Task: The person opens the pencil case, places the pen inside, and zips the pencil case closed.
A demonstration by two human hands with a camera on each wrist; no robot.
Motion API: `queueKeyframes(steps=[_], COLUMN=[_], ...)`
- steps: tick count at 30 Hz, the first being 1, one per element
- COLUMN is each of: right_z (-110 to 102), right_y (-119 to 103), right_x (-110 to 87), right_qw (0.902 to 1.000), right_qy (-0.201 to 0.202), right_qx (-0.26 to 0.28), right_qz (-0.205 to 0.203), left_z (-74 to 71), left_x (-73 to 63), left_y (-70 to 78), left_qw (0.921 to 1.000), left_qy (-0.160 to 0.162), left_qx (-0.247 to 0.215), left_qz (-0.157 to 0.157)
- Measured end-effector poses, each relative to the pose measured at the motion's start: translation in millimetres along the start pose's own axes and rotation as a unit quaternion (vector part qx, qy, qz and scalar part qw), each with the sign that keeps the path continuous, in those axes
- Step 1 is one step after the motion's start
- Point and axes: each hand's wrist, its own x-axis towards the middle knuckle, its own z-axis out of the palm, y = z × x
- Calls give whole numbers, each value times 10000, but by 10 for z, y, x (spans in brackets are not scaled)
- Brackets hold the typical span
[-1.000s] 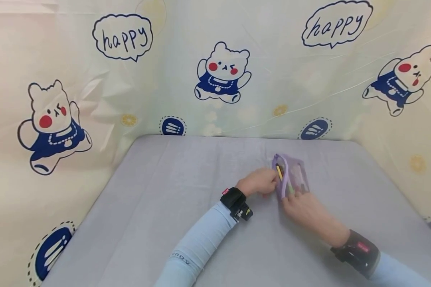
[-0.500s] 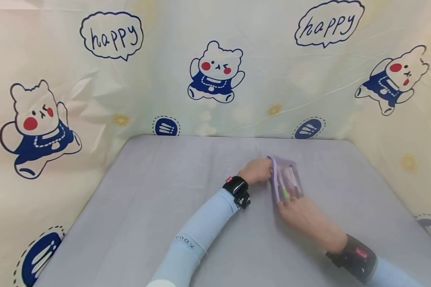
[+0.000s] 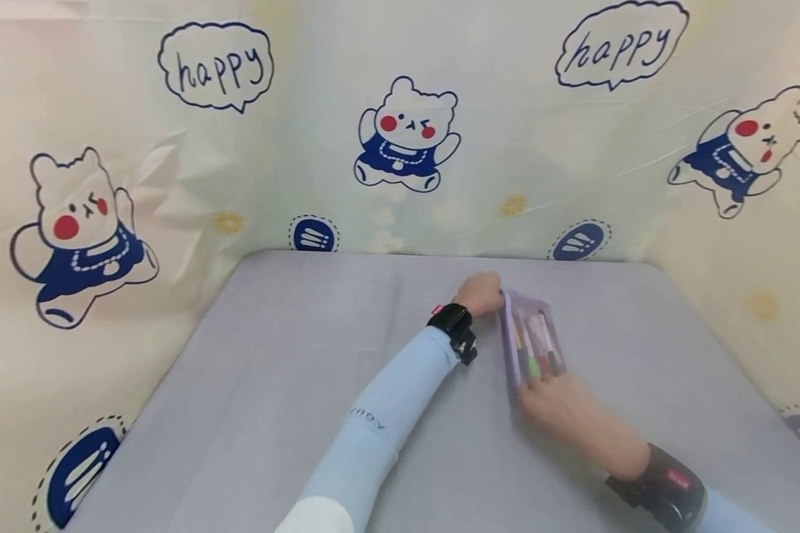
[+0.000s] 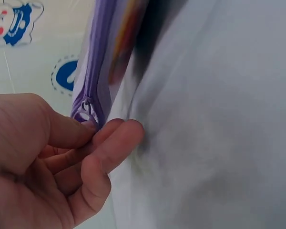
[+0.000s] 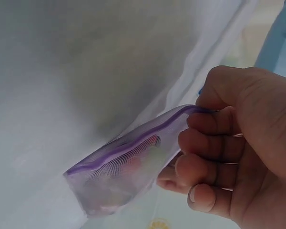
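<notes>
A see-through purple mesh pencil case (image 3: 538, 305) stands over the table in the head view, its long zipper (image 3: 509, 337) facing left. Several pens (image 3: 533, 363) show through the mesh, one with a green end. My left hand (image 3: 480, 294) is at the far end of the zipper. In the left wrist view its thumb and forefinger pinch the small metal zipper pull (image 4: 87, 109), partly hidden by the fingertips. My right hand (image 3: 570, 414) grips the near end of the case, thumb and forefinger on the corner of the purple zipper band (image 5: 119, 150), other fingers curled beside it.
A grey cloth covers the table (image 3: 347, 333). Behind it hangs a pale curtain (image 3: 507, 126) with printed bears and lettering. Both wrists wear black straps over light blue sleeves (image 3: 380, 414).
My left hand has moved away from me along the zipper to the far end of the case. The gaping mouth has drawn together. My right hand keeps its grip at the near end.
</notes>
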Motion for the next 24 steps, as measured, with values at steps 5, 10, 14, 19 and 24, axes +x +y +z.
queueKeyframes(steps=[5,10,14,19,24], right_z=[20,51,57,51,25], right_y=[79,102,42,-42,-55], right_x=[-161,-316,-344,-301,-270], right_qw=[10000,9984,9979,9987,9942], right_qy=[67,556,609,230,-213], right_qx=[12,-9,65,454,917], right_qz=[-44,-62,-214,58,521], left_z=[107,184,175,170,-48], left_x=[186,300,352,316,-36], left_y=[211,339,274,223,342], left_qw=[9999,9987,9986,9993,9978], left_qy=[-101,-497,-505,-146,-83], left_qx=[-13,17,-96,-325,364], left_qz=[-68,-120,-159,83,550])
